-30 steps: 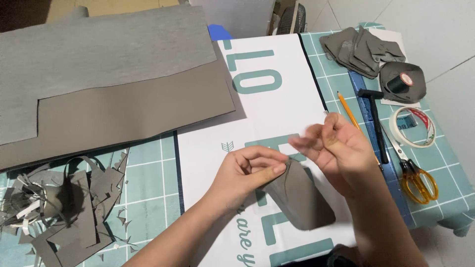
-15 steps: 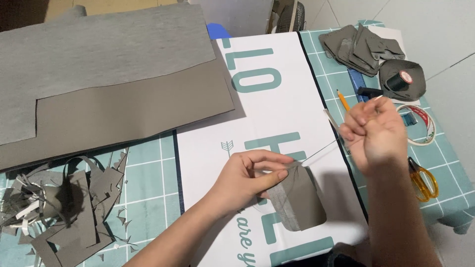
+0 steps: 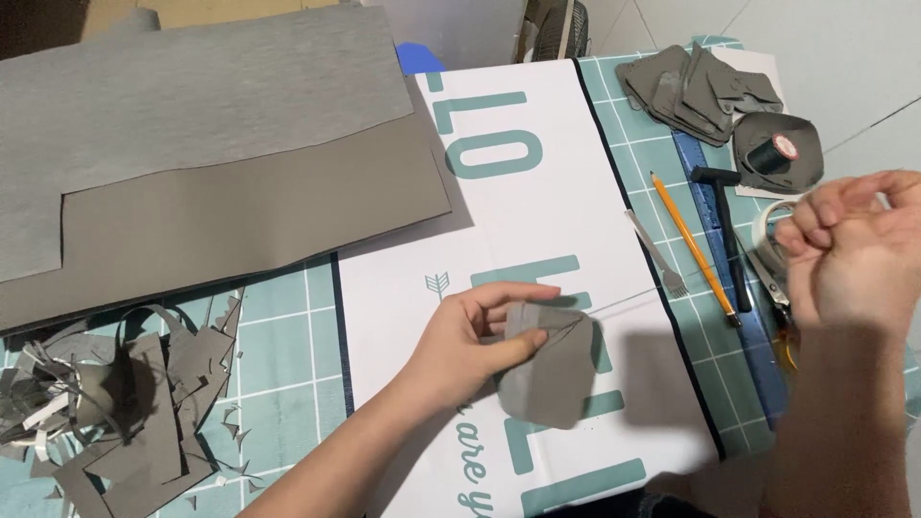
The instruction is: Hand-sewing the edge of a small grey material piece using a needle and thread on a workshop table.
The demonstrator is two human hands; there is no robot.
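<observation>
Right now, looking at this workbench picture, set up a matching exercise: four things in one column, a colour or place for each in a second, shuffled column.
Things:
1. pencil
2. hammer
3. scraps
4. thread spool

Places or colours:
A. piled at the bench's left edge
B. black, standing on a grey cut piece
C. orange, lying beside a metal fork tool
D. black, lying on the blue ruler

Pairs: 1-C, 2-D, 3-A, 4-B
</observation>
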